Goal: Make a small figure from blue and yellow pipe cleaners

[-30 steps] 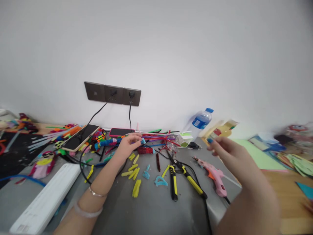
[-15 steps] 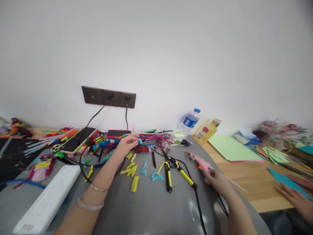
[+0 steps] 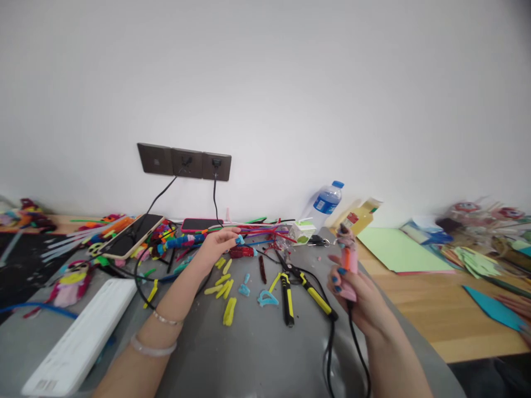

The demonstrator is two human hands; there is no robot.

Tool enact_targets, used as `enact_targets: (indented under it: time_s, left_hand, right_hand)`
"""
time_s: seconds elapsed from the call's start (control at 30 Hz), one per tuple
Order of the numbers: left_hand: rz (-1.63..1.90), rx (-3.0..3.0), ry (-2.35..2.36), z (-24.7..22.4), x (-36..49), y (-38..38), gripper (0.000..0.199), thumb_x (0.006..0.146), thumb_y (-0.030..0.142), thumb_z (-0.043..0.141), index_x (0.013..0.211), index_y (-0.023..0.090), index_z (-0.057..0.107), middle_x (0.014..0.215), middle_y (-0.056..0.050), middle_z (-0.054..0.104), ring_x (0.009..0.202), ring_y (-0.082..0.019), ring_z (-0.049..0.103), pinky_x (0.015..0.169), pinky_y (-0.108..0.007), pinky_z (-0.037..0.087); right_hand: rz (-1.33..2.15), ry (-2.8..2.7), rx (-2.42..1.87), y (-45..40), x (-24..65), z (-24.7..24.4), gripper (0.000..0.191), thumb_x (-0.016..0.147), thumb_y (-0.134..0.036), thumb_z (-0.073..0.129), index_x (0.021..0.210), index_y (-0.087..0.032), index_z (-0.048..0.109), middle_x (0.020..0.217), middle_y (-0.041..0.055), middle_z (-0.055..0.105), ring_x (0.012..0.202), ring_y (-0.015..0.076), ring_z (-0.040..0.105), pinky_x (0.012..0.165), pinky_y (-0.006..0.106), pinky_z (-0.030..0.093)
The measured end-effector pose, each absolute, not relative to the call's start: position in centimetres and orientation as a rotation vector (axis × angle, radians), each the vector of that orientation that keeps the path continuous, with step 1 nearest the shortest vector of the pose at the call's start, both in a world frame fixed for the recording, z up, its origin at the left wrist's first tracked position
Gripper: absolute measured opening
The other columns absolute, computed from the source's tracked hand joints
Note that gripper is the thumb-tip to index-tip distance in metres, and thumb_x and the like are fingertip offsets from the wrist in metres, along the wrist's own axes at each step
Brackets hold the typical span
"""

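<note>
My right hand (image 3: 352,290) is wrapped round a pink hot glue gun (image 3: 349,264), its dark nozzle pointing up and its cord hanging down. Between the fingertips of my left hand (image 3: 222,243) is a small light-blue fuzzy piece (image 3: 239,239). Just below that hand lies a dark red fuzzy piece (image 3: 243,252). Yellow pipe-cleaner pieces (image 3: 229,311) and a light-blue loop (image 3: 267,298) are spread in front of me. Open pliers (image 3: 287,298) with black and yellow handles rest between my hands.
A white power strip (image 3: 81,337) and a phone (image 3: 133,236) are on the left. Along the wall stand a water bottle (image 3: 328,199), a small carton (image 3: 302,231) and a yellowish bottle (image 3: 357,216). Green paper (image 3: 398,251) lies on the right, near another person's hand (image 3: 516,304).
My right hand has lifted the glue gun off the table and turned it upright. My left hand has barely moved. The other person's hands have shifted to the right.
</note>
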State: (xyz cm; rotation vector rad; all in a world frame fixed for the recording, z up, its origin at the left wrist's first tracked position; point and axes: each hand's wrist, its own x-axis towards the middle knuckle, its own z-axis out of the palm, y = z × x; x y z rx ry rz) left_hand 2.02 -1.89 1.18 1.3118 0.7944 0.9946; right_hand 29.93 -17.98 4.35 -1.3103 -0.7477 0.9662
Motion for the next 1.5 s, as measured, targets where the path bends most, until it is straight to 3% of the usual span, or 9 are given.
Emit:
enact_targets:
  time_s: [0.07, 0.23, 0.43, 0.6, 0.73, 0.87, 1.1, 1.3, 1.5]
  left_hand:
    - [0.998, 1.303, 0.788, 1.3, 2.1, -2.0, 0.024, 0.065, 0.039, 0.076, 0.068, 0.015, 0.071, 0.125, -0.011, 0.064, 0.086, -0.019, 0.06, 0.065, -0.027, 0.041]
    - [0.997, 1.295, 0.764, 1.6, 2.1, -2.2, 0.023, 0.065, 0.037, 0.076, 0.066, 0.015, 0.07, 0.123, -0.012, 0.065, 0.098, -0.023, 0.06, 0.072, -0.028, 0.042]
    - [1.004, 1.289, 0.817, 1.9, 2.0, -2.2, 0.023, 0.064, 0.038, 0.076, 0.067, 0.016, 0.071, 0.124, -0.011, 0.064, 0.097, -0.023, 0.06, 0.067, -0.027, 0.041]
    - [1.003, 1.293, 0.823, 1.7, 2.0, -2.0, 0.027, 0.062, 0.041, 0.078, 0.068, 0.016, 0.072, 0.123, -0.01, 0.065, 0.09, -0.021, 0.059, 0.062, -0.026, 0.039]
    - [1.012, 1.28, 0.83, 1.3, 2.0, -1.6, 0.027, 0.061, 0.042, 0.08, 0.067, 0.016, 0.073, 0.12, -0.01, 0.067, 0.078, -0.017, 0.058, 0.059, -0.025, 0.038]
    - [1.02, 1.26, 0.839, 1.2, 1.8, -1.3, 0.025, 0.061, 0.04, 0.08, 0.068, 0.017, 0.074, 0.119, -0.008, 0.067, 0.059, -0.008, 0.048, 0.054, -0.025, 0.033]
    - [1.042, 1.233, 0.826, 1.4, 1.7, -1.3, 0.025, 0.059, 0.038, 0.08, 0.067, 0.016, 0.074, 0.121, -0.009, 0.066, 0.054, -0.006, 0.042, 0.051, -0.024, 0.031]
    - [1.063, 1.236, 0.833, 1.3, 1.8, -1.3, 0.025, 0.059, 0.039, 0.081, 0.067, 0.016, 0.075, 0.12, -0.01, 0.067, 0.059, -0.008, 0.047, 0.052, -0.023, 0.032]
    - [1.113, 1.178, 0.863, 0.4, 1.6, -0.7, 0.025, 0.06, 0.039, 0.081, 0.07, 0.017, 0.075, 0.116, -0.008, 0.068, 0.056, -0.006, 0.044, 0.052, -0.022, 0.032]
  right_hand:
    - [1.049, -0.754, -1.26, -16.8, 28.2, 4.5, 0.034, 0.065, -0.038, 0.075, 0.09, -0.021, 0.059, 0.059, -0.0029, 0.052, 0.042, 0.0089, 0.042, 0.037, 0.02, 0.033]
    - [1.217, -0.961, -1.295, -15.8, 24.9, 4.7, 0.019, 0.071, -0.031, 0.069, 0.078, -0.019, 0.056, 0.045, -0.0081, 0.038, 0.037, 0.0067, 0.032, 0.036, 0.019, 0.023]
    - [1.203, -0.714, -1.168, -15.4, 24.3, 4.7, 0.022, 0.072, -0.036, 0.07, 0.073, -0.019, 0.055, 0.068, -0.0002, 0.055, 0.055, 0.0105, 0.049, 0.044, 0.02, 0.04]
    - [1.34, -0.518, -1.083, -14.7, 23.8, 3.8, 0.027, 0.069, -0.037, 0.078, 0.079, -0.018, 0.06, 0.069, -0.0002, 0.057, 0.055, 0.0099, 0.051, 0.049, 0.019, 0.047]
    - [1.559, -0.57, -0.778, -13.8, 22.0, 3.7, 0.02, 0.073, -0.026, 0.074, 0.087, -0.017, 0.063, 0.054, -0.0076, 0.04, 0.041, 0.0058, 0.031, 0.038, 0.016, 0.034]
    - [1.677, -0.54, -0.508, -12.6, 20.9, 3.9, 0.017, 0.08, -0.024, 0.066, 0.094, -0.016, 0.063, 0.052, -0.0103, 0.025, 0.041, 0.0066, 0.02, 0.041, 0.016, 0.03]
    - [1.448, -0.783, -0.706, -11.6, 20.6, 2.2, 0.031, 0.086, -0.045, 0.061, 0.093, -0.015, 0.066, 0.047, -0.0098, 0.03, 0.039, 0.0067, 0.023, 0.039, 0.019, 0.025]
    - [1.278, -0.989, -0.95, -11.2, 21.1, 1.7, 0.046, 0.086, -0.057, 0.056, 0.096, -0.013, 0.063, 0.041, -0.0098, 0.039, 0.032, 0.0066, 0.031, 0.035, 0.019, 0.024]
    - [1.208, -1.247, -1.001, -7.7, 23.2, 3.2, 0.048, 0.088, -0.059, 0.051, 0.097, -0.013, 0.063, 0.039, -0.009, 0.043, 0.028, 0.0075, 0.035, 0.03, 0.019, 0.024]
